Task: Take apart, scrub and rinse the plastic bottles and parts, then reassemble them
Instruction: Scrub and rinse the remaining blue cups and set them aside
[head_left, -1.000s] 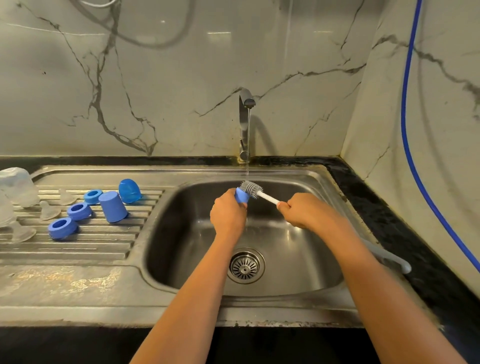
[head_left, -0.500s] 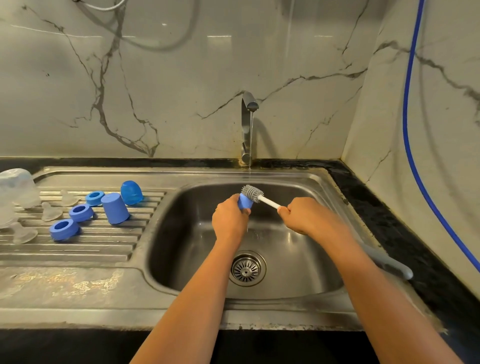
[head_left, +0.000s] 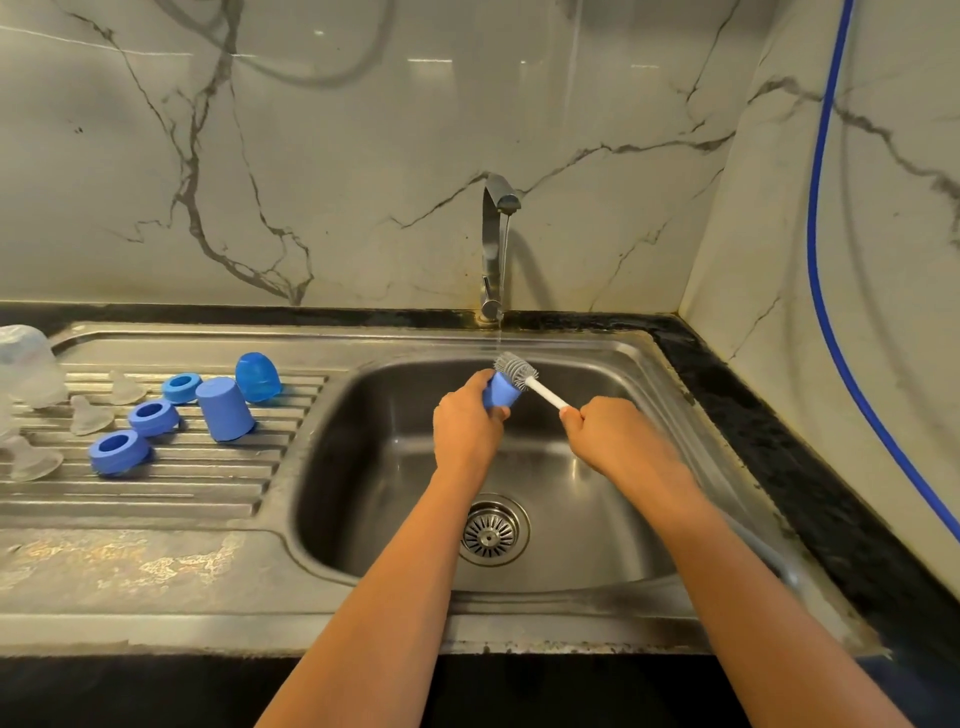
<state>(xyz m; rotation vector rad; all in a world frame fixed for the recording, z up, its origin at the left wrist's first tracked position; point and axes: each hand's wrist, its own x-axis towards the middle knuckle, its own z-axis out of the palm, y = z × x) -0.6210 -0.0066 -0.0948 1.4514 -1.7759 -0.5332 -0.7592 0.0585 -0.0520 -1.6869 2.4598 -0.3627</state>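
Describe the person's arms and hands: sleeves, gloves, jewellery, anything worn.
Nothing is worn. The left hand and right hand are bare, without gloves, and no ring shows. The left forearm and right forearm are uncovered as far as the picture's lower edge: no sleeve, watch or bracelet. The right hand is slightly blurred.

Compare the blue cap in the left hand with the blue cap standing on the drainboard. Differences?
Held cap is gripped by the left hand over the sink; drainboard cap stands untouched on the ribs, wide end down. Held cap has the brush, held by the right hand, at its upper end; drainboard cap has nothing at it. That hand half hides the held cap; drainboard cap shows fully. Both: same opaque blue.
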